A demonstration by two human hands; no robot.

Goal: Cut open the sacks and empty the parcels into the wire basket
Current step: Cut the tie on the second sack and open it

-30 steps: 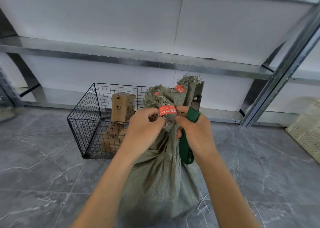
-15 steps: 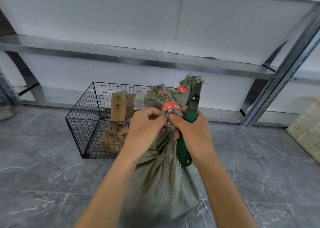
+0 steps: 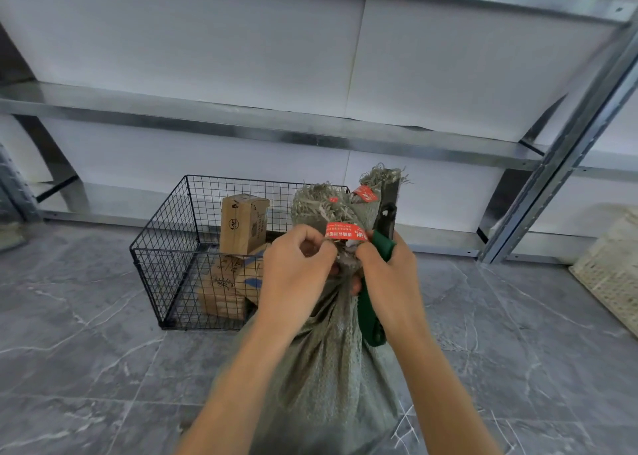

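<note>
A grey-green woven sack (image 3: pixel 328 361) stands upright on the floor in front of me, its frayed neck bound by a red tie (image 3: pixel 345 231). My left hand (image 3: pixel 297 271) pinches the neck just left of the red tie. My right hand (image 3: pixel 386 275) grips a green-handled cutter (image 3: pixel 371 316), its dark blade head (image 3: pixel 388 206) pointing up beside the neck, and its fingertips also pinch the neck. Behind the sack sits the black wire basket (image 3: pixel 165 247) holding cardboard parcels (image 3: pixel 243 223).
Metal shelving (image 3: pixel 276 130) runs along the white wall, with a slanted upright (image 3: pixel 569 150) at the right. A pale woven crate (image 3: pixel 611 271) sits at the right edge. Cut white ties (image 3: pixel 405 427) lie on the grey marble-pattern floor by the sack.
Both hands have shifted slightly on the sack neck, closing in under the red tie. The sack and the cutter stay in about the same place.
</note>
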